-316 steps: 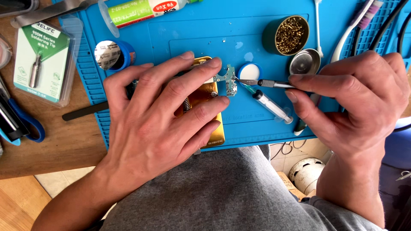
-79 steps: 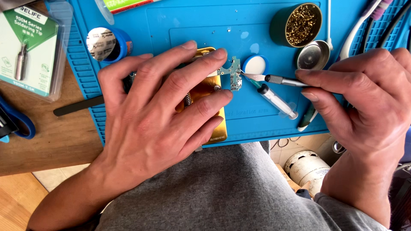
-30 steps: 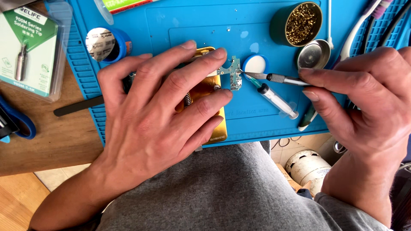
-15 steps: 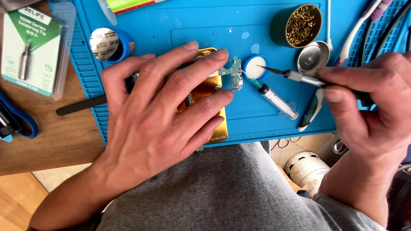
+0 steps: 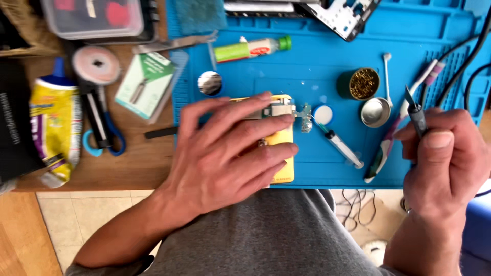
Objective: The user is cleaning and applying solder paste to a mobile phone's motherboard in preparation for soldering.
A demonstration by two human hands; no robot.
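Closest to us, our left hand lies flat, palm down and fingers spread, over a yellow rectangular phone-like device, pressing it against the blue silicone work mat so it cannot slide. The hand is open, closed around nothing. The device sits near the mat's front edge, just above our lap, with a small green circuit board poking out beside our fingertips, where it stays exposed for work.

Our right hand is raised off to the right, well apart from the device. Its fingers are closed around a slim grey-handled pointed blade tool, tip pointing up and away.

Between the hands on the mat lie a clear plastic syringe, a small round white-filled blue pot just beside the circuit board, and a white and green toothbrush lying diagonally. A little farther sit a shallow round silver metal dish and a dark round tin of brass wool, all within easy reach of the working hand.

To the left, on the wooden table, lie blue-handled scissors and a yellow pouch with a blue cap that bears coloured print. Farther back is a flat green and white blister pack holding a small tool. At the far edge, a green tube with a red label and green cap lies on its side, and a clear plastic lidded box sits in the back left corner.
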